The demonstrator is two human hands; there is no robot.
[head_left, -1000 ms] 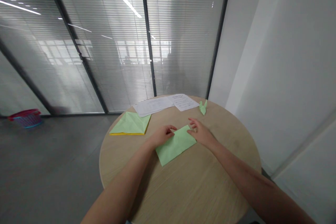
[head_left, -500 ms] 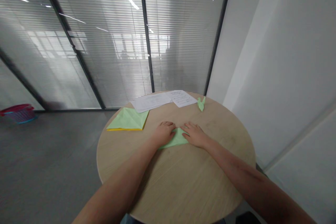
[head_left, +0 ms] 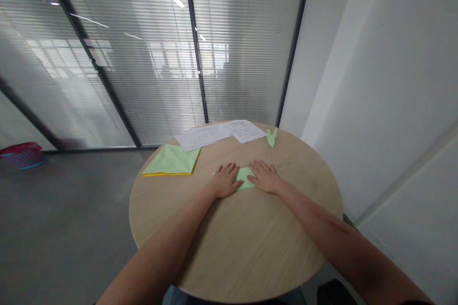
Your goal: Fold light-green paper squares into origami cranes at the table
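Observation:
A folded piece of light green paper (head_left: 245, 177) lies on the round wooden table (head_left: 246, 233). My left hand (head_left: 225, 179) rests flat over its left part with the fingers spread. Over the right part lies my right hand (head_left: 265, 176), also flat and spread. Only the middle strip of the paper shows between my thumbs; my palms hide most of its two ends. Neither hand grips anything.
A stack of green and yellow paper (head_left: 173, 160) lies at the table's left. Printed white sheets (head_left: 203, 136) spread along the far edge, with a green origami crane (head_left: 271, 138) to their right. A red and blue basket (head_left: 23, 155) stands on the floor, far left.
My left hand has flattened and spread its fingers over the paper. My right hand's fingers have spread too. Less of the green paper's near left part shows now. The view has shifted slightly.

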